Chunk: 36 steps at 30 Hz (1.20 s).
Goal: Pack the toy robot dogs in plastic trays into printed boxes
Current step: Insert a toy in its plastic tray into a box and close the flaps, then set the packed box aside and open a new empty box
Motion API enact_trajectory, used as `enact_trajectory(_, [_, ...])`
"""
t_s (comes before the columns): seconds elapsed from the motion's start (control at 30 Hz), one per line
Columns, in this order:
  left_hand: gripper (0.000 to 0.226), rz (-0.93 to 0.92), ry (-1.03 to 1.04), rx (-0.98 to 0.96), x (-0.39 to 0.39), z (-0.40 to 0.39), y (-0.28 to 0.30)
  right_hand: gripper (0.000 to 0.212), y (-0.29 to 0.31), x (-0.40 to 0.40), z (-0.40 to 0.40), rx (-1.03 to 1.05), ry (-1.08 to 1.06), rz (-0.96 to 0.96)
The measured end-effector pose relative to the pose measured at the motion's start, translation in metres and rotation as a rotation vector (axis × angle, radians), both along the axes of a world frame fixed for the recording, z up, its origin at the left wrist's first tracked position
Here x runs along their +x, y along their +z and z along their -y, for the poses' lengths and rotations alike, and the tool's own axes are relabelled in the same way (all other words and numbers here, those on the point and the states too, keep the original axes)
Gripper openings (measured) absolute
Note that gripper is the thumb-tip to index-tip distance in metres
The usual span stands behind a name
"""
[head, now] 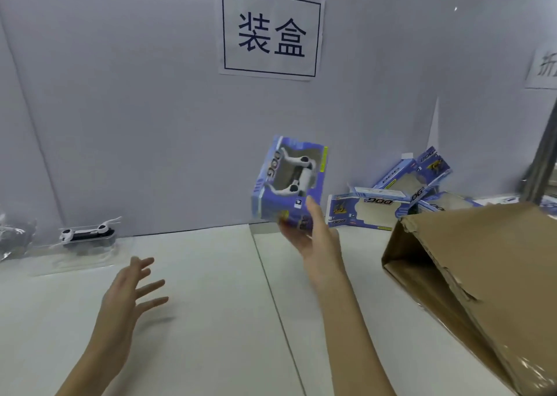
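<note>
A: Printed box (288, 181), purple and windowed, was held up off the table (211, 305) in my right hand (310, 238); thumb lay up its near face, fingers curled beneath the lower end. Through the window I saw a white toy robot dog (297, 174) already inside.

B: And its long axis?

A: It ran nearly upright, tipped a little to the left, so the grip sat at the bottom end and the bulk of the box stood above and to the left of the hand.

B: Which way did the drop-off lie?

A: My judgement: the brown carton (482, 275), lying open on its side, was to the right of the grip, with its mouth facing left. The right hand was plainly the nearer one.

B: The left hand (129, 293)?

A: Fingers spread and empty, hovering low over the table. It was the nearer hand to the next dog in a plastic tray (87, 235), which lay at the far left against the wall (150, 124), its long axis running left to right.

B: Spare boxes?

A: Empty printed boxes (391, 205) were heaped behind the carton. I could not tell how many; the heap was blurred and partly hidden.
</note>
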State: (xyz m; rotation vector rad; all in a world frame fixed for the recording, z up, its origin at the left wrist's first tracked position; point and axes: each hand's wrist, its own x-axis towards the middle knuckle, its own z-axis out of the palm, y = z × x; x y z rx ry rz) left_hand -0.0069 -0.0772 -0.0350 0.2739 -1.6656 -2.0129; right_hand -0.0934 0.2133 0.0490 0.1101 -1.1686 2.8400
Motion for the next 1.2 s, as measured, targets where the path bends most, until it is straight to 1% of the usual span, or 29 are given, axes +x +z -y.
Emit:
enact_trajectory(0.03, [0.058, 0.010, -0.006, -0.001, 0.001, 0.001, -0.001, 0.022, 0.005, -0.005, -0.008, -0.084, -0.147, -0.010])
enact_trajectory(0.07, [0.057, 0.023, -0.010, 0.001, 0.001, 0.001, 0.000, 0.032, 0.010, -0.010, -0.016, -0.155, -0.297, -0.021])
enact_trajectory(0.1, [0.058, 0.040, -0.013, -0.005, 0.001, -0.001, 0.001, 0.051, 0.012, -0.017, -0.025, -0.209, -0.422, -0.014])
enact_trajectory(0.13, [0.058, 0.054, -0.019, -0.018, 0.002, -0.004, 0.002, 0.065, 0.013, -0.025, -0.036, -0.240, -0.496, 0.008])
enact_trajectory(0.17, [0.059, 0.064, -0.026, -0.033, 0.003, -0.007, 0.004, 0.071, 0.014, -0.032, -0.043, -0.222, -0.507, 0.040])
enact_trajectory(0.2, [0.058, 0.076, -0.033, -0.052, 0.004, -0.009, 0.005, 0.066, 0.013, -0.038, -0.047, -0.168, -0.471, 0.074])
enact_trajectory(0.23, [0.057, 0.089, -0.038, -0.076, 0.005, -0.011, 0.005, 0.051, 0.009, -0.045, -0.048, -0.061, -0.419, 0.101])
enact_trajectory(0.27, [0.056, 0.097, -0.038, -0.099, 0.005, -0.013, 0.005, 0.031, 0.004, -0.053, -0.046, 0.087, -0.396, 0.133])
enact_trajectory(0.3, [0.054, 0.102, -0.030, -0.131, 0.006, -0.016, 0.004, 0.017, -0.001, -0.062, -0.044, 0.247, -0.412, 0.152])
enact_trajectory(0.33, [0.052, 0.105, -0.011, -0.190, 0.006, -0.018, 0.003, 0.009, -0.007, -0.070, -0.039, 0.403, -0.435, 0.154])
enact_trajectory(0.37, [0.049, 0.112, 0.020, -0.286, 0.006, -0.020, 0.000, 0.013, -0.013, -0.078, -0.033, 0.577, -0.456, 0.150])
enact_trajectory(0.4, [0.041, 0.119, 0.055, -0.415, 0.005, -0.022, -0.004, 0.026, -0.019, -0.088, -0.027, 0.781, -0.481, 0.135])
enact_trajectory(0.43, [0.030, 0.123, 0.079, -0.562, 0.005, -0.024, -0.010, 0.033, -0.023, -0.097, -0.022, 1.030, -0.496, 0.117])
enact_trajectory(0.47, [0.021, 0.128, 0.084, -0.704, 0.004, -0.026, -0.016, 0.036, -0.028, -0.107, -0.019, 1.279, -0.493, 0.096])
enact_trajectory(0.5, [0.019, 0.144, 0.066, -0.848, 0.004, -0.029, -0.023, 0.041, -0.033, -0.118, -0.018, 1.511, -0.467, 0.082])
enact_trajectory(0.53, [0.028, 0.173, 0.037, -0.991, 0.003, -0.031, -0.029, 0.050, -0.037, -0.131, -0.019, 1.707, -0.441, 0.071])
enact_trajectory(0.6, [0.055, 0.255, -0.016, -1.239, -0.001, -0.034, -0.036, 0.066, -0.041, -0.156, -0.025, 1.950, -0.418, 0.074])
enact_trajectory(0.67, [0.071, 0.293, -0.052, -1.404, -0.004, -0.036, -0.038, 0.066, -0.045, -0.180, -0.032, 2.119, -0.425, 0.098])
enact_trajectory(0.7, [0.076, 0.303, -0.069, -1.434, -0.005, -0.037, -0.039, 0.065, -0.047, -0.190, -0.035, 2.192, -0.414, 0.128])
enact_trajectory(0.83, [0.077, 0.270, -0.041, -1.476, -0.012, -0.036, -0.046, 0.062, -0.059, -0.226, -0.041, 2.418, -0.359, 0.258])
enact_trajectory(0.87, [0.072, 0.271, -0.031, -1.485, -0.013, -0.037, -0.046, 0.060, -0.061, -0.231, -0.039, 2.468, -0.376, 0.278])
enact_trajectory(0.9, [0.062, 0.260, -0.032, -1.474, -0.015, -0.038, -0.046, 0.057, -0.063, -0.236, -0.038, 2.508, -0.403, 0.294])
enact_trajectory(0.97, [0.043, 0.152, 0.038, -1.507, -0.018, -0.038, -0.048, 0.048, -0.065, -0.241, -0.029, 2.598, -0.443, 0.283])
enact_trajectory(1.03, [0.038, 0.089, 0.106, -1.538, -0.020, -0.040, -0.048, 0.041, -0.067, -0.240, -0.018, 2.672, -0.464, 0.246])
enact_trajectory(1.1, [0.037, 0.059, 0.156, -1.557, -0.022, -0.038, -0.048, 0.040, -0.064, -0.235, -0.003, 2.681, -0.443, 0.165])
enact_trajectory(1.17, [0.037, 0.072, 0.128, -1.545, -0.021, -0.037, -0.047, 0.037, -0.057, -0.218, 0.019, 2.648, -0.424, 0.037])
enact_trajectory(1.2, [0.039, 0.100, 0.098, -1.539, -0.018, -0.037, -0.046, 0.034, -0.052, -0.205, 0.031, 2.618, -0.450, -0.044])
